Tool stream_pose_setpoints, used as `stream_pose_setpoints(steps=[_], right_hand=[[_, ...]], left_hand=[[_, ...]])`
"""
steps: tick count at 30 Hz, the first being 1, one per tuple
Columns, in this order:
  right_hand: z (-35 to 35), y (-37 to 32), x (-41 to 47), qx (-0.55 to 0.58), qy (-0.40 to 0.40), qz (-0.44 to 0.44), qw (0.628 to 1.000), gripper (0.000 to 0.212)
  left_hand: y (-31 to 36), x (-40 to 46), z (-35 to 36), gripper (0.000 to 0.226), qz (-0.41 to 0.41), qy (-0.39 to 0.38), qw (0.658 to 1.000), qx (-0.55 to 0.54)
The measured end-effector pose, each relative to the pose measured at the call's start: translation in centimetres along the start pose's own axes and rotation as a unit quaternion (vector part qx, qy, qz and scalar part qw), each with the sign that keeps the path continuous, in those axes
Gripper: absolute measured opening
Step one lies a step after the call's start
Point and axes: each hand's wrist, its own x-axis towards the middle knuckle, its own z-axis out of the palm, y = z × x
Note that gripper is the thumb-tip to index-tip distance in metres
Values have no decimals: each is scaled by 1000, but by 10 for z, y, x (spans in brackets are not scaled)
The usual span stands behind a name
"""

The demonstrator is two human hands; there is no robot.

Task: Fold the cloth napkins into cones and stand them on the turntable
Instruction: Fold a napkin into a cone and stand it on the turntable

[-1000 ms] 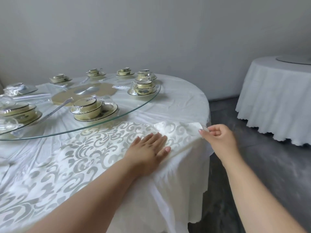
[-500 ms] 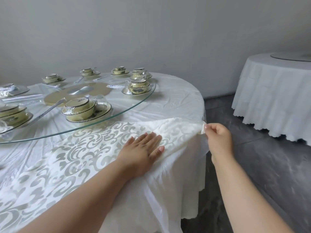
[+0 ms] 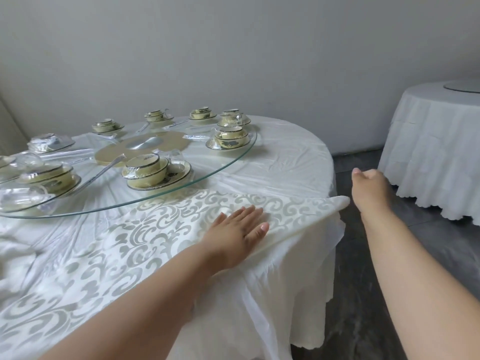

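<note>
At lower centre, your flat left hand (image 3: 240,228) pins the soft, light napkin (image 3: 145,229); your right hand (image 3: 370,187), curled and empty, should pinch its pointed corner.

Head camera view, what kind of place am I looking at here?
Most likely a restaurant banquet or private dining room. A round table carries a glass turntable loaded with shrink-wrapped bowl-and-plate sets, and a second clothed round table with its own turntable stands at the right.
</note>
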Motion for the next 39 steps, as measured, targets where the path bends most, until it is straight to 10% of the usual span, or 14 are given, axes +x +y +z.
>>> stream_pose_setpoints(steps=[3, 8, 14, 19, 29, 39], right_hand=[[4, -32, -17, 9, 33, -109, 993, 27], [37, -86, -85, -14, -184, -260, 948, 23], [93, -112, -181, -174, -434, -407, 784, 50], [119, -99, -213, -293, -529, -430, 671, 81], [117, -138, -257, -319, -496, -458, 665, 81], [120, -129, -305, -249, -585, -503, 585, 103]], left_hand=[[0, -18, -18, 58, -3, 36, 997, -69], [-18, -97, -32, 74, -58, 53, 997, -24], [-56, -196, -32, 111, -163, 59, 981, 90], [-87, -245, -25, 92, -218, 68, 966, 121], [-97, -262, -4, 80, -196, 101, 969, 110], [-130, -315, -11, 75, -192, 171, 963, 78]])
